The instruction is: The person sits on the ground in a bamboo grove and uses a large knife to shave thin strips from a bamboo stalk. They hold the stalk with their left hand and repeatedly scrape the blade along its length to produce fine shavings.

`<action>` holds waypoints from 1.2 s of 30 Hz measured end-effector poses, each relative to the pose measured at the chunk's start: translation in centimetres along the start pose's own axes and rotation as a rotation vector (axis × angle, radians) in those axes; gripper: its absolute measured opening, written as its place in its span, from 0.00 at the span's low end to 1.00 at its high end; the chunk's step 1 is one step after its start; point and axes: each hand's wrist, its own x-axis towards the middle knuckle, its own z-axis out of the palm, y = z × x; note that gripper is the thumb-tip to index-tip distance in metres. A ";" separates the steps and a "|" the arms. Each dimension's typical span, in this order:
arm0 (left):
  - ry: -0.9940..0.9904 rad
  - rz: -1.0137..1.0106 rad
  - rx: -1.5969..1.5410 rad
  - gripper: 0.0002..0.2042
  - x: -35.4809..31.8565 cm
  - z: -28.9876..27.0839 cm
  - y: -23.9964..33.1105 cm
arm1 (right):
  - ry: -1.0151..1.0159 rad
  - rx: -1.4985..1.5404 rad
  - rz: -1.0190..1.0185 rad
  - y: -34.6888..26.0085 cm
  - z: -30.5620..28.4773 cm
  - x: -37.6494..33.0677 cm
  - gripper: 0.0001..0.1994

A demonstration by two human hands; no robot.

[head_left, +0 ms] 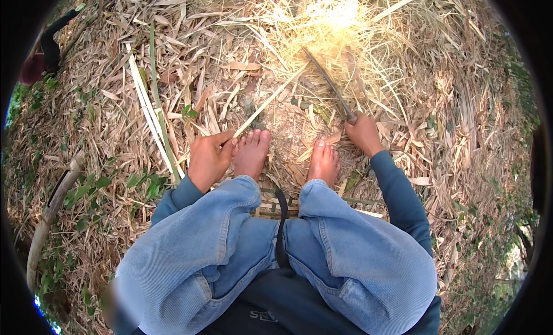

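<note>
My left hand point(210, 161) is closed near my left foot, pinching a long, thin, pale strip point(271, 100) that looks like split bamboo. The strip slants away to the upper right. In my right hand point(364, 134), beside my right foot, is the handle of a knife point(327, 79) with a long, narrow, dark blade. Its blade points away and to the left, and its tip lies close to the strip's far end. I cannot tell whether the two touch.
Long pale and green strips point(151, 107) lie on the left. Fine curly shavings point(345, 44) are heaped ahead in bright sun. Dry leaves cover the ground around my bare feet point(252, 153). A bent branch point(52, 211) stands far left; a black strap point(281, 225) hangs between my knees.
</note>
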 end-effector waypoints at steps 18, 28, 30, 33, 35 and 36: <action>0.171 0.157 0.148 0.08 0.0 0.3 -0.1 | -0.035 -0.019 -0.007 0.4 1.0 -0.7 0.13; 0.175 0.212 0.206 0.09 0.1 0.1 -0.2 | -0.032 0.010 -0.022 -0.2 1.1 -0.4 0.11; 0.142 0.154 0.176 0.09 0.2 -0.1 0.2 | 0.110 0.093 0.054 -0.3 0.4 0.5 0.11; 0.003 -0.036 0.022 0.09 0.2 0.1 0.1 | -0.167 0.044 -0.072 -2.6 -0.9 -1.9 0.14; -0.082 -0.108 -0.159 0.11 -0.1 0.9 -0.6 | -0.210 -0.146 -0.210 -3.5 -1.5 -2.4 0.15; -0.088 -0.125 -0.189 0.11 -0.1 1.0 -0.5 | -0.122 -0.063 -0.117 -2.2 -0.6 -2.1 0.15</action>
